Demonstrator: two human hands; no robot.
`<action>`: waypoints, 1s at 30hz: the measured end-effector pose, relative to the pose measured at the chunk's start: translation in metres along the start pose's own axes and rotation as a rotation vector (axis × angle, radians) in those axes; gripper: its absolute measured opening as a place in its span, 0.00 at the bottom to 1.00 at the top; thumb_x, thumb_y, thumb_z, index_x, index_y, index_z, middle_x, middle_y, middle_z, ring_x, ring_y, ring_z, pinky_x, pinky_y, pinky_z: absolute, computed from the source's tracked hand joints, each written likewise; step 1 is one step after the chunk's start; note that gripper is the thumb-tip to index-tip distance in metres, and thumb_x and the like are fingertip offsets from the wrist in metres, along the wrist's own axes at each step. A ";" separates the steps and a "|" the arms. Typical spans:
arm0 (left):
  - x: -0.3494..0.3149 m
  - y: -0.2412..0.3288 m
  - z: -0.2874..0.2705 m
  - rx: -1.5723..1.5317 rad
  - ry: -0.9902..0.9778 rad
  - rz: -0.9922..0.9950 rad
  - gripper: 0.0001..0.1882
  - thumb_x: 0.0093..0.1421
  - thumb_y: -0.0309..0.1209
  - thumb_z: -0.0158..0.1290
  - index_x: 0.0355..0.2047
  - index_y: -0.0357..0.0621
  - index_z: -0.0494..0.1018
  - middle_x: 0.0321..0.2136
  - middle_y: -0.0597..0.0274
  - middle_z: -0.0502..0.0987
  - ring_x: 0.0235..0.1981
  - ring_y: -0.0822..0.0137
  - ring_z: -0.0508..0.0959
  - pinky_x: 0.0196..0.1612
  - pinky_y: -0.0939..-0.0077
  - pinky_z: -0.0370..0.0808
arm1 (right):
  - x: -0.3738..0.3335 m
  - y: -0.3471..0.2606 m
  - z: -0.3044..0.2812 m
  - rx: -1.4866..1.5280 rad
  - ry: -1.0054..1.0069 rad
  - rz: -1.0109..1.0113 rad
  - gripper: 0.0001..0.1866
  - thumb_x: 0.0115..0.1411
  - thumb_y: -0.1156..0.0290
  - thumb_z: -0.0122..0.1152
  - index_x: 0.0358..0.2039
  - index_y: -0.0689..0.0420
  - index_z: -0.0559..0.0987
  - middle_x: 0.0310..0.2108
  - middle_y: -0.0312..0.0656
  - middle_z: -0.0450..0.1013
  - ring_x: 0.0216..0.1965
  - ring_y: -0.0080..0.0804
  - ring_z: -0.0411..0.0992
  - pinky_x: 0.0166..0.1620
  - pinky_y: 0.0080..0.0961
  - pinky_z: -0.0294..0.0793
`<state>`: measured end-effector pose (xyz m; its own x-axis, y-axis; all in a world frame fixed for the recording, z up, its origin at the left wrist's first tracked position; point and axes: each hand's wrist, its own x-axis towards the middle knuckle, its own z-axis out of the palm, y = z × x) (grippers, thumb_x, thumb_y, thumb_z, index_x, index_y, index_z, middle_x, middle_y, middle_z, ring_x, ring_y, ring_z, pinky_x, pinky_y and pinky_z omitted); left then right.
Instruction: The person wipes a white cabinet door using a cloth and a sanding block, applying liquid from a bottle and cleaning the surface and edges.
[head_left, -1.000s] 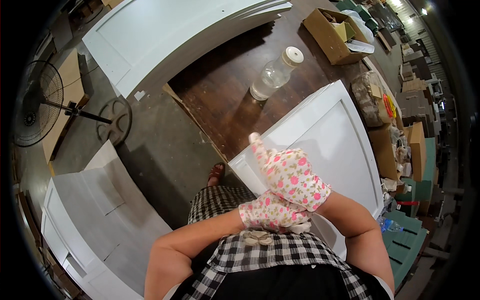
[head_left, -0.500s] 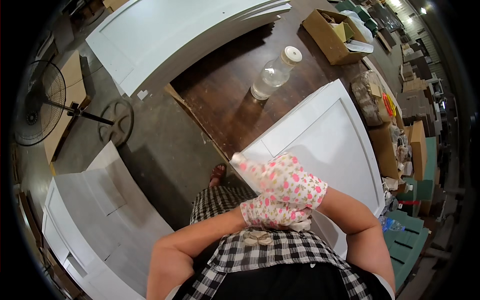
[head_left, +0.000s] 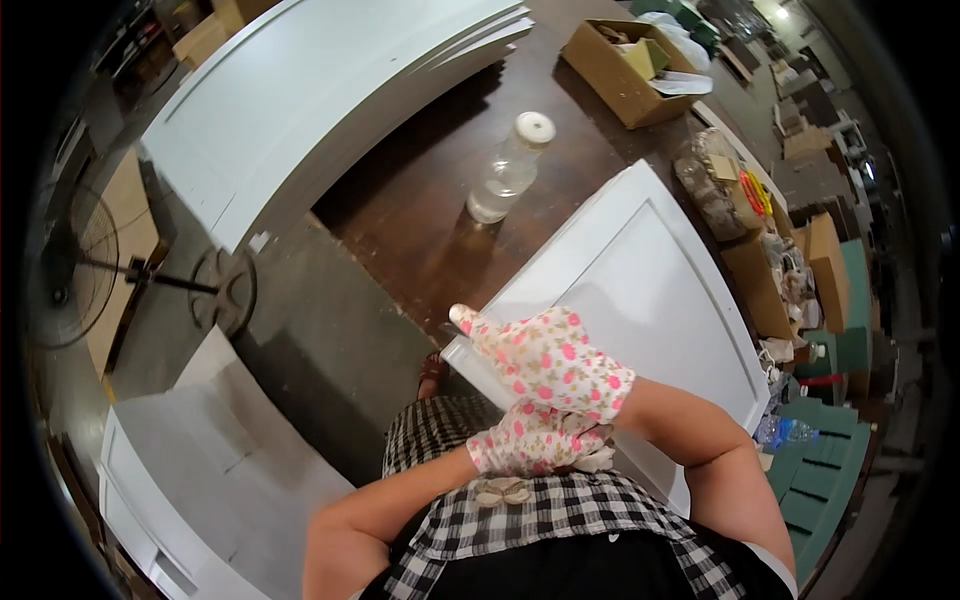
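Note:
Both my hands wear white gloves with a pink floral print. My right hand (head_left: 555,360) lies over the near left edge of a white framed panel (head_left: 650,290), its fingers pointing left past the corner. A small dark sliver shows under its fingertips; what it is I cannot make out. Just below, close to my checked apron (head_left: 560,500), my left hand (head_left: 535,438) is closed with its fingers mostly hidden. A crumpled whitish bit (head_left: 597,461) shows beside it; I cannot tell whether the hand holds it. The panel rests on a dark brown table (head_left: 400,220).
A clear bottle with a white cap (head_left: 505,175) stands beyond the panel. Stacked white panels (head_left: 330,90) lie at the far left. Cardboard boxes (head_left: 630,90) line the right side. A standing fan (head_left: 75,265) and more white panels (head_left: 190,450) are on the left.
The view has shifted, moving the bottle and boxes left in the picture. A white edge strip of the panel now shows below my right fingers. Both hands remain close together.

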<state>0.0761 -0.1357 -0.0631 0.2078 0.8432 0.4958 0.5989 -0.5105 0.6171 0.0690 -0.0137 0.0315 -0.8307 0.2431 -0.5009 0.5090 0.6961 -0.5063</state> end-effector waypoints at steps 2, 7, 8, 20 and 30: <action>0.012 0.007 -0.016 0.109 -0.061 -0.030 0.22 0.56 0.38 0.51 0.52 0.53 0.70 0.47 0.60 0.74 0.46 0.54 0.76 0.43 0.59 0.75 | -0.006 0.013 -0.007 -0.323 0.134 -0.214 0.22 0.65 0.63 0.48 0.60 0.51 0.67 0.19 0.39 0.72 0.19 0.35 0.73 0.20 0.30 0.69; 0.013 0.000 -0.002 -0.024 0.013 0.001 0.23 0.51 0.35 0.53 0.49 0.45 0.72 0.46 0.54 0.75 0.49 0.55 0.75 0.48 0.61 0.73 | 0.014 0.105 -0.039 -1.329 0.847 -0.212 0.11 0.65 0.61 0.50 0.35 0.56 0.73 0.16 0.38 0.67 0.18 0.35 0.70 0.21 0.32 0.69; 0.018 0.001 -0.005 -0.001 -0.015 -0.006 0.24 0.50 0.35 0.54 0.49 0.45 0.72 0.46 0.54 0.75 0.49 0.56 0.75 0.48 0.62 0.73 | 0.008 0.103 -0.060 -1.223 0.781 -0.160 0.12 0.65 0.60 0.50 0.32 0.55 0.73 0.15 0.37 0.66 0.18 0.35 0.70 0.21 0.32 0.68; 0.044 -0.005 -0.030 -0.001 -0.325 -0.103 0.34 0.38 0.38 0.67 0.48 0.47 0.69 0.39 0.59 0.74 0.42 0.60 0.78 0.39 0.63 0.76 | 0.037 0.115 -0.064 -1.117 1.060 0.314 0.31 0.62 0.35 0.43 0.28 0.51 0.78 0.22 0.38 0.69 0.26 0.30 0.71 0.31 0.33 0.72; 0.039 -0.010 -0.020 0.017 -0.150 -0.036 0.27 0.46 0.42 0.63 0.46 0.46 0.73 0.37 0.58 0.77 0.38 0.60 0.80 0.34 0.67 0.76 | 0.022 0.124 -0.069 -1.013 0.879 -0.008 0.17 0.67 0.54 0.46 0.32 0.53 0.72 0.14 0.37 0.65 0.14 0.34 0.67 0.18 0.29 0.65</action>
<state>0.0628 -0.1012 -0.0380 0.2983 0.8774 0.3757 0.6209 -0.4773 0.6218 0.0982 0.1248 0.0058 -0.8957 0.3213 0.3074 0.4312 0.7965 0.4239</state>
